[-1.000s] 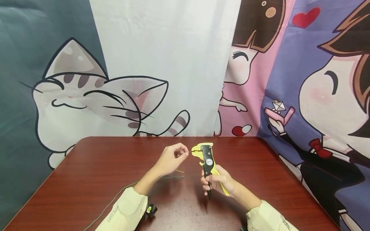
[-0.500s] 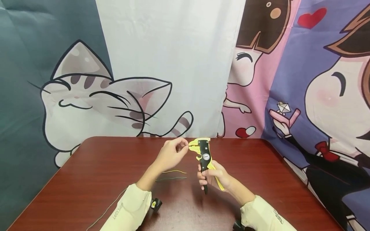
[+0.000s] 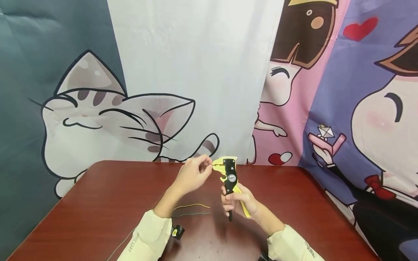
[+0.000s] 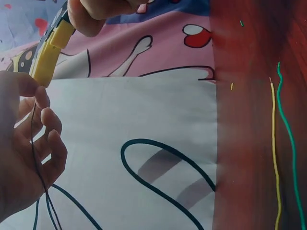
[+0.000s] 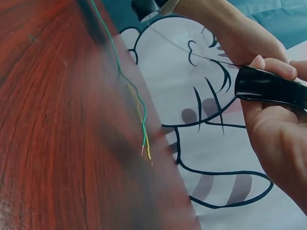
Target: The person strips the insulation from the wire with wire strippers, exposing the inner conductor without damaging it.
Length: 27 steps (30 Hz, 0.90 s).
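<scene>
My right hand (image 3: 241,201) grips the handles of a yellow and black wire stripper (image 3: 231,174), held upright above the table. The thumb and forefinger of my left hand (image 3: 192,175) pinch a thin dark wire (image 4: 33,139) right at the tool's mouth. That wire's tip is hidden by the fingers and the tool; its length trails down past the palm in the left wrist view. On the table below lie a yellow wire (image 4: 274,143) and a green wire (image 4: 291,139). Bare metal shows at the yellow wire's end, and at the green wire's end in the right wrist view.
A small green scrap (image 4: 242,23) and a yellow scrap (image 4: 232,86) lie on the reddish-brown table (image 3: 130,188). Behind its far edge hangs a cartoon-printed cloth (image 3: 196,72). Black wrist cameras, one of them the left wrist camera (image 3: 177,232), sit beside the sleeves.
The wire stripper has moved left toward my left hand, closing the short gap where wire showed between fingers and tool. Both hands keep their hold. The head view has shifted slightly.
</scene>
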Each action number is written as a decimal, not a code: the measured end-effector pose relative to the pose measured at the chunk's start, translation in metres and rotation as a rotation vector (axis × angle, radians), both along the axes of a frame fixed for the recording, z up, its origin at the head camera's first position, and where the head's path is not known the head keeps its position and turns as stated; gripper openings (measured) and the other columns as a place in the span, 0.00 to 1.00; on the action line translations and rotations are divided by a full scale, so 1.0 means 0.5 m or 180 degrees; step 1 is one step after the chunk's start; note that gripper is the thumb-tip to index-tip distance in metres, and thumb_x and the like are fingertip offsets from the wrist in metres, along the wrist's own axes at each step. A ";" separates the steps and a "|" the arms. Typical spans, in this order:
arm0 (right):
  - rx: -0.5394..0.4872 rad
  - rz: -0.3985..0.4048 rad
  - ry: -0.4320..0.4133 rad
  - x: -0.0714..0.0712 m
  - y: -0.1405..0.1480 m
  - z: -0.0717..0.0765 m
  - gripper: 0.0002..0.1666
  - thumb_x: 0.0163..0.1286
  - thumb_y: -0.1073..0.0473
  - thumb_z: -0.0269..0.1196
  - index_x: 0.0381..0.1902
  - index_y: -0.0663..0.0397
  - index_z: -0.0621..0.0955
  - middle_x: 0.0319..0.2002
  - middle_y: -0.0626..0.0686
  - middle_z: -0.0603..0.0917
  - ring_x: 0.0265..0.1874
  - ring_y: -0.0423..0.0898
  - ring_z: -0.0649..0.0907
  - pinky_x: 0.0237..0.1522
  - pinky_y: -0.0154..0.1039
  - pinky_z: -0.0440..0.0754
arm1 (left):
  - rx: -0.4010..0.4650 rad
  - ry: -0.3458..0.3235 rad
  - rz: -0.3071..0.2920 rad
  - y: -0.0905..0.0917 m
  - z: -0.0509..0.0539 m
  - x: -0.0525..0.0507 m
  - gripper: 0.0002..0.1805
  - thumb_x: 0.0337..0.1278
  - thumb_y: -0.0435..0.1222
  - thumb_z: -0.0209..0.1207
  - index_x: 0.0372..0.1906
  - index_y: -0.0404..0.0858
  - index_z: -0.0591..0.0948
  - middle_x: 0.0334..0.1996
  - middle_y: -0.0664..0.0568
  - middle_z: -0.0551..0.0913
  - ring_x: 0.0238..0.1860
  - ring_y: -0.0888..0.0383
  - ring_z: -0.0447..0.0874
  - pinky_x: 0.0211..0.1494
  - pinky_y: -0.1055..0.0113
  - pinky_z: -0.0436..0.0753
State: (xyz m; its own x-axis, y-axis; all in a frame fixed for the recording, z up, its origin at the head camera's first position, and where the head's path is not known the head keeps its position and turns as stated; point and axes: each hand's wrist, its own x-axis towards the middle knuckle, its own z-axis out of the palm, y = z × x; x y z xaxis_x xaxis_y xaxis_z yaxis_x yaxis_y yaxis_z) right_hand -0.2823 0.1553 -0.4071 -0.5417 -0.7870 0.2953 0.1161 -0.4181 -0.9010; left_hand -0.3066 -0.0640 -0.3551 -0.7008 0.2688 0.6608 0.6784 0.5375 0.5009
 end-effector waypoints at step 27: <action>-0.0066 -0.0075 -0.0176 0.035 -0.002 0.004 0.17 0.68 0.72 0.38 0.36 0.50 0.71 0.22 0.45 0.61 0.17 0.38 0.62 0.21 0.30 0.73 | 0.0213 0.0118 -0.0404 0.009 -0.011 0.009 0.04 0.61 0.31 0.57 0.33 0.42 0.79 0.21 0.62 0.74 0.21 0.67 0.69 0.26 0.71 0.72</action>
State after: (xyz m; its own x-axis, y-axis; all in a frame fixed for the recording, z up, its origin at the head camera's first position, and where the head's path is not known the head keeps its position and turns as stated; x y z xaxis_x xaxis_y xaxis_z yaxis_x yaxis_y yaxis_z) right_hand -0.2649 0.1543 -0.4052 -0.5758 -0.7679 0.2805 0.1554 -0.4397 -0.8846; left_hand -0.3022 -0.0594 -0.3606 -0.6388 0.3081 0.7050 0.7575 0.4124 0.5061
